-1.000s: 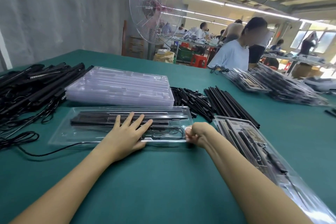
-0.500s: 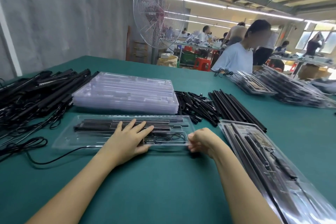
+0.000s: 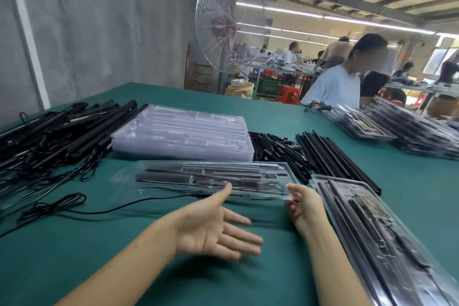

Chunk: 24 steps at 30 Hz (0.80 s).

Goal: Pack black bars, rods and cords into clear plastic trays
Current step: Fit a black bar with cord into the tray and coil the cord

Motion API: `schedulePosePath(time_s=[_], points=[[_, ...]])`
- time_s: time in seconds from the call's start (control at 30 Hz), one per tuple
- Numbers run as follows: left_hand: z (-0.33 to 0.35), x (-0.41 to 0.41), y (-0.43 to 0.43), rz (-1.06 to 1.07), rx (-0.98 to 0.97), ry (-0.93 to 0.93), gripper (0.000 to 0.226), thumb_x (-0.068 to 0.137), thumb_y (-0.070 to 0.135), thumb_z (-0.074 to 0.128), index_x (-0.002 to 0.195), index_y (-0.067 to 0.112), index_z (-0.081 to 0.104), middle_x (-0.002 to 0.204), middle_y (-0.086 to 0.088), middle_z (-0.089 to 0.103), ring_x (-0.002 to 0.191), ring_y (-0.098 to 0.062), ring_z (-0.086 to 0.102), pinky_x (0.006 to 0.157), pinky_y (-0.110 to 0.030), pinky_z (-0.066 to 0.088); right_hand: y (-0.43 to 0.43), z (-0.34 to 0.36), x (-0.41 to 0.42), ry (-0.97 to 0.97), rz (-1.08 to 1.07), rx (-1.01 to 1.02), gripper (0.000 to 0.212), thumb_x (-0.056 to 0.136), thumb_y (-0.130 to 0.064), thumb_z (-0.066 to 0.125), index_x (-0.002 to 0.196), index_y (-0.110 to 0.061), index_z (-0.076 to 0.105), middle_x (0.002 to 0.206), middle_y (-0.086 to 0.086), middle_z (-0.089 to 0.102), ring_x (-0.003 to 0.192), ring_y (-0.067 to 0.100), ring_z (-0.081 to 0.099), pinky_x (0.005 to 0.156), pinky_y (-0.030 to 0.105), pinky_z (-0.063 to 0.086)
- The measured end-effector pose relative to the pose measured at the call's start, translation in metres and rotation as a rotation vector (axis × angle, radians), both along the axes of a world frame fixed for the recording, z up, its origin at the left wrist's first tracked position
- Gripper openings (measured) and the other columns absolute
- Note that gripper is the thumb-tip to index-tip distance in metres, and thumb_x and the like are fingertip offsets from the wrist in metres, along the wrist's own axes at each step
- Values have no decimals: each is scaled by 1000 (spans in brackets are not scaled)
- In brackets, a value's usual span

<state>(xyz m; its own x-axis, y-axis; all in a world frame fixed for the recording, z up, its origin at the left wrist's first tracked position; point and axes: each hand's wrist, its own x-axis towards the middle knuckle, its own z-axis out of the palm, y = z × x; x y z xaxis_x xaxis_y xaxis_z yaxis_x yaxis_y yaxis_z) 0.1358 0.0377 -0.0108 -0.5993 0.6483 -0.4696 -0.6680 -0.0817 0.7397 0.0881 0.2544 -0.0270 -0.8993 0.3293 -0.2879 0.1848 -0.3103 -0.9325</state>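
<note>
One tray [image 3: 173, 182], loaded with black bars [image 3: 161, 177], is pinched at its right end by the right hand [image 3: 304, 205], fingers curled. Left hand [image 3: 211, 230], left of the grip, is spread palm-up, holding nothing. Empty stack [image 3: 181, 134] lies beyond the grip, packed trays [image 3: 372, 231] just right of it, and loose rods [image 3: 335, 156] beyond and to the right.

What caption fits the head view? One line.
Right hand grips the filled tray corner; left hand hovers open, palm up.
</note>
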Motion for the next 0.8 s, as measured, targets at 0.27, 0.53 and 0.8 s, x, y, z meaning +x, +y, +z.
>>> schedulePosePath(time_s=[0.27, 0.53, 0.8], points=[[-23, -8, 16, 822, 353, -66, 7, 87, 8, 56, 81, 6, 57, 70, -14, 66, 72, -27, 64, 60, -40, 59, 9, 17, 15, 220, 58, 21, 27, 82, 1, 53, 59, -12, 46, 52, -3, 40, 34, 5, 31, 30, 13, 23], [-21, -10, 14, 886, 340, -7, 12, 87, 12, 59, 77, 7, 57, 65, -13, 68, 70, -27, 63, 63, -45, 57, -5, 13, 18, 243, -48, -176, 16, 86, -13, 57, 70, -11, 52, 46, -6, 42, 32, 5, 32, 31, 14, 24], [-22, -14, 8, 984, 302, -41, 14, 87, 14, 57, 74, 12, 55, 57, -8, 65, 64, -23, 57, 59, -34, 54, -64, 27, 32, 236, -175, -571, 49, 84, -60, 52, 102, -15, 57, 108, 5, 55, 94, 20, 54, 92, 34, 43]])
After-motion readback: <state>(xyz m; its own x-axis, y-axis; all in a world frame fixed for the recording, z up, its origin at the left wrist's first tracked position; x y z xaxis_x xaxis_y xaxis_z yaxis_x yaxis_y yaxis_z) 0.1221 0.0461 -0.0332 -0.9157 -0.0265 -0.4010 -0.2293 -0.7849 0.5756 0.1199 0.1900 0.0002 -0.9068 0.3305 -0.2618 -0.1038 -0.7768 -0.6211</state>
